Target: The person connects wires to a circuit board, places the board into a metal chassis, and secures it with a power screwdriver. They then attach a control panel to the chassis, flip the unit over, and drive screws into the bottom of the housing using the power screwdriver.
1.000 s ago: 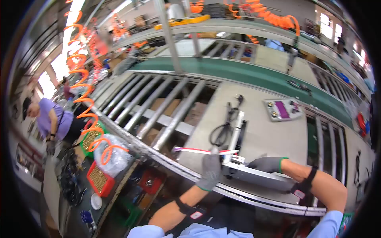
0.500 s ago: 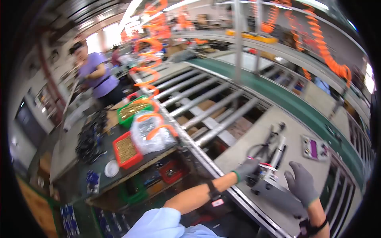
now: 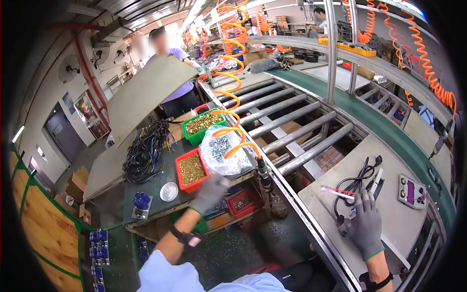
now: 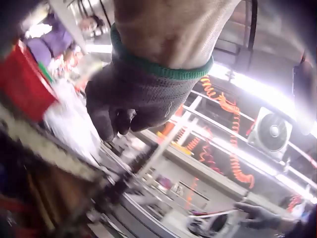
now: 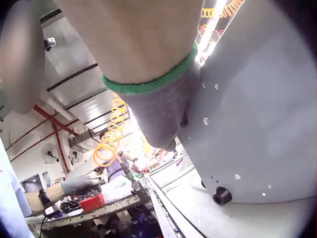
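My gloved left hand (image 3: 210, 194) is off the conveyor, at the front edge of the side table, close to a red bin (image 3: 191, 171) of small brass-coloured parts. A clear plastic bag (image 3: 224, 155) of silvery hardware lies just beyond it. In the left wrist view its fingers (image 4: 101, 124) hang loosely, with nothing visible in them. My gloved right hand (image 3: 366, 226) rests with extended fingers over a grey metal housing (image 5: 257, 124), which has small holes and a black rubber foot (image 5: 222, 196). Red and white wires (image 3: 338, 191) and a black power cord (image 3: 357, 181) lie by those fingertips.
A pneumatic screwdriver (image 3: 263, 173) hangs from an orange coiled hose beside the rail. On the board (image 3: 321, 194) also sits a tester with a purple display (image 3: 411, 192). A green bin (image 3: 203, 125), black cables (image 3: 148, 151) and a white dish (image 3: 169, 191) occupy the side table.
My left hand has left the wires and swung left to the side table. The right hand rose off the housing, then came down over it. The head view turned left; a person now carries a large board.
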`<state>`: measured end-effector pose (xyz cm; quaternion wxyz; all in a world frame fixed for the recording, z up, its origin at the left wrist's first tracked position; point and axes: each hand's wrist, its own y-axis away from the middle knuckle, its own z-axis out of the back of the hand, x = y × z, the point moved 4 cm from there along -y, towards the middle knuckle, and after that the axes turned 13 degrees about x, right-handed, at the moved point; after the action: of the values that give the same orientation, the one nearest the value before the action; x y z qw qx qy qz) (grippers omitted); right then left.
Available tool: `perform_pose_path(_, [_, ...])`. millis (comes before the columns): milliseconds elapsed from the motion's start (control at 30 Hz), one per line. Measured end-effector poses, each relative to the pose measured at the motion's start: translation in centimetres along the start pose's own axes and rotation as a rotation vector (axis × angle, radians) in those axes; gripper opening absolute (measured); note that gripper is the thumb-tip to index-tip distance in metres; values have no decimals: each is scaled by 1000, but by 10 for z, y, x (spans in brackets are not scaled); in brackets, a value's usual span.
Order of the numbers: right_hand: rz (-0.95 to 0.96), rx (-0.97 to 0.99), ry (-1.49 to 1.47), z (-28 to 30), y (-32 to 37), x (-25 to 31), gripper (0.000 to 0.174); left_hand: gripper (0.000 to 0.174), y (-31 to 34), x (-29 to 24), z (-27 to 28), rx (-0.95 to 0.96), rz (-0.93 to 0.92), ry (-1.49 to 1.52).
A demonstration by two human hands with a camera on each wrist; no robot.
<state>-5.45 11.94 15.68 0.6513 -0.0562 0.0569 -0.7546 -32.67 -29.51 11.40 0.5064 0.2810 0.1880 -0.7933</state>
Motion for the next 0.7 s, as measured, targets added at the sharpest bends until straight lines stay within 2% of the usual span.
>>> perform_pose_path(33, [10, -24, -13, 5, 3, 2, 81, 29, -5, 22, 28, -166, -72, -92])
perform_pose_path(100, [-32, -56, -108, 6, 23, -1, 80, 27, -13, 66, 75, -173, 5, -314])
perform_pose_path(167, [-110, -58, -173, 7, 47, -7, 81, 32, -19, 104, 98, -45, -24, -452])
perform_pose_path(267, [-234, -5, -79, 6, 80, -20, 70, 43, -35, 132, 91, 75, -87, -503])
perform_pose_path(300, [-251, -17, -65, 4, 92, -25, 72, 46, -40, 139, 87, 101, -108, -496])
perform_pose_path(367, [-283, -38, -36, 7, 109, -30, 77, 43, -50, 148, 78, 95, -48, -572])
perform_pose_path(500, [-397, -91, -49, 16, 138, -27, 65, 38, -73, 149, 69, 85, 60, -659])
perform_pose_path(600, [-309, -148, 136, 41, 150, -11, 43, 29, -86, 174, 72, -47, -17, -634])
perform_pose_path(700, [-259, -177, 97, 39, 177, -10, 50, 23, -75, 174, 94, -110, 255, -127])
